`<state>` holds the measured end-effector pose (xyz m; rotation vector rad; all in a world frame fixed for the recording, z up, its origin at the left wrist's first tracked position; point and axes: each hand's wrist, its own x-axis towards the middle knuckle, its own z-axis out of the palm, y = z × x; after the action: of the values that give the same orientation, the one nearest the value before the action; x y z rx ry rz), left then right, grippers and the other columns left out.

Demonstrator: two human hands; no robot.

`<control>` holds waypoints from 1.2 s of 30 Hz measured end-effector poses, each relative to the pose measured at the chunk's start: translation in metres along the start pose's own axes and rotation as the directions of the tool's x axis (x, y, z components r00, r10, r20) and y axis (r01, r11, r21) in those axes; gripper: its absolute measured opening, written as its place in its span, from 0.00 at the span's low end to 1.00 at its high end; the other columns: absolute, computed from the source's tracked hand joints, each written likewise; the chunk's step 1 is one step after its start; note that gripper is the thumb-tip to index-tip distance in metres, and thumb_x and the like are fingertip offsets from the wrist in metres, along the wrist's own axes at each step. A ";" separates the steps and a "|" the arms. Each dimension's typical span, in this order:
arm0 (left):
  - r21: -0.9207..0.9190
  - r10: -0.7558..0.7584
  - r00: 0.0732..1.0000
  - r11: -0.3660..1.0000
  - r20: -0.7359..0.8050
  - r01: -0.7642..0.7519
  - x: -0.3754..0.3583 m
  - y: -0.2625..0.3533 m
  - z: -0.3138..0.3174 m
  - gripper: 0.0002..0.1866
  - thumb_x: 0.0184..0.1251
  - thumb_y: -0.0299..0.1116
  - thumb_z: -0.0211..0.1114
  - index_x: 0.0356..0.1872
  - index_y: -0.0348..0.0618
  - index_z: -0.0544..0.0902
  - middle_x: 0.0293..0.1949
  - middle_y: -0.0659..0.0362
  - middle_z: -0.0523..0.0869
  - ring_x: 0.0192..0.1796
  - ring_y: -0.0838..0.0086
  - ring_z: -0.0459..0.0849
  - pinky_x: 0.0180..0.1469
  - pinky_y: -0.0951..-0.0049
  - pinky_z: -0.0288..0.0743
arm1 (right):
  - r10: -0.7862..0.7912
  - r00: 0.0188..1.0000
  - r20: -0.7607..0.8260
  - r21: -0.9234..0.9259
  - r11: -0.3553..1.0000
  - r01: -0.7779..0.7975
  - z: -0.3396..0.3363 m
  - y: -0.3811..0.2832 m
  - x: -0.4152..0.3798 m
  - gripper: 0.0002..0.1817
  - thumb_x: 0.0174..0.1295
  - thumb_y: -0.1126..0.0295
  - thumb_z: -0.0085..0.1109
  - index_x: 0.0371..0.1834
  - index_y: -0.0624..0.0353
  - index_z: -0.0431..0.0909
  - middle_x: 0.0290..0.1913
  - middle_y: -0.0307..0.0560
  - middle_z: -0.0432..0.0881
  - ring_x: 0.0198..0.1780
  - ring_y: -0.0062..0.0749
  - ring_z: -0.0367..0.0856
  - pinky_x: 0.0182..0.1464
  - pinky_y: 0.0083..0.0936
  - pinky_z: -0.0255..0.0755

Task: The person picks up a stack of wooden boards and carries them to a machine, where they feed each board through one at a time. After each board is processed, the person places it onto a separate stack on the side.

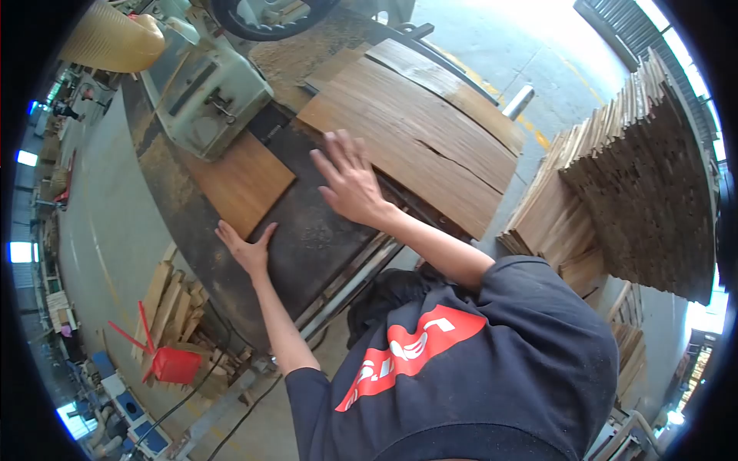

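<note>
Two hands lie spread flat: your left hand [247, 250] presses the near end of the small brown rectangular wooden board [240, 183] on the dark metal machine surface [307, 230], gripping nothing. Your right hand [350, 180] rests open-palmed at the edge of the wide stack of brown veneer boards [419, 131]. Feeding the small board towards the green machine housing [207, 92] looks to be the step in hand; next calls for steady, even pushing. No legible writing.

Left hand [247, 250] touches small board [240, 182]; right hand [350, 180] nears veneer stack [419, 134].
</note>
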<state>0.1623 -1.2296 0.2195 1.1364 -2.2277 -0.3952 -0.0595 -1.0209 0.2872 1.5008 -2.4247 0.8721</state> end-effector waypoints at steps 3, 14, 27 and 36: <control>0.022 -0.026 1.000 0.999 0.014 0.025 0.001 0.000 0.002 0.67 0.46 0.64 0.83 0.78 0.26 0.61 0.79 0.38 0.64 0.84 0.46 0.52 0.82 0.51 0.55 | 0.278 0.959 0.046 -0.188 0.946 -0.265 -0.052 0.037 -0.055 0.51 0.61 0.52 0.73 0.83 0.61 0.57 0.84 0.78 0.38 0.85 0.74 0.27 0.80 0.73 0.23; -0.042 -0.032 0.997 0.999 -0.075 0.028 -0.010 0.006 0.004 0.58 0.58 0.60 0.79 0.77 0.26 0.63 0.77 0.36 0.66 0.83 0.44 0.56 0.80 0.51 0.57 | 0.194 0.980 -0.036 -0.362 0.912 -0.194 -0.064 0.088 -0.116 0.46 0.67 0.44 0.63 0.80 0.63 0.62 0.79 0.74 0.60 0.77 0.79 0.60 0.77 0.67 0.55; -0.605 -0.121 0.992 0.788 0.028 0.113 -0.157 0.145 -0.014 0.46 0.59 0.40 0.81 0.77 0.37 0.69 0.79 0.43 0.67 0.81 0.49 0.64 0.76 0.52 0.64 | 0.131 0.965 0.225 -0.268 0.961 -0.068 -0.236 0.075 0.009 0.21 0.78 0.62 0.49 0.41 0.74 0.79 0.23 0.70 0.80 0.35 0.58 0.88 0.39 0.44 0.81; -0.787 0.186 0.946 0.609 0.264 0.100 -0.173 0.224 -0.094 0.88 0.22 0.55 0.94 0.85 0.40 0.40 0.82 0.34 0.52 0.84 0.48 0.57 0.79 0.48 0.59 | 0.337 0.887 0.317 0.693 0.556 -0.459 -0.172 0.063 -0.030 0.23 0.79 0.57 0.57 0.55 0.70 0.86 0.45 0.42 0.89 0.43 0.20 0.85 0.47 0.22 0.78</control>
<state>0.1590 -0.9571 0.3413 0.5272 -1.9267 -1.4809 -0.1269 -0.8824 0.3901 1.1883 -2.7083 2.1794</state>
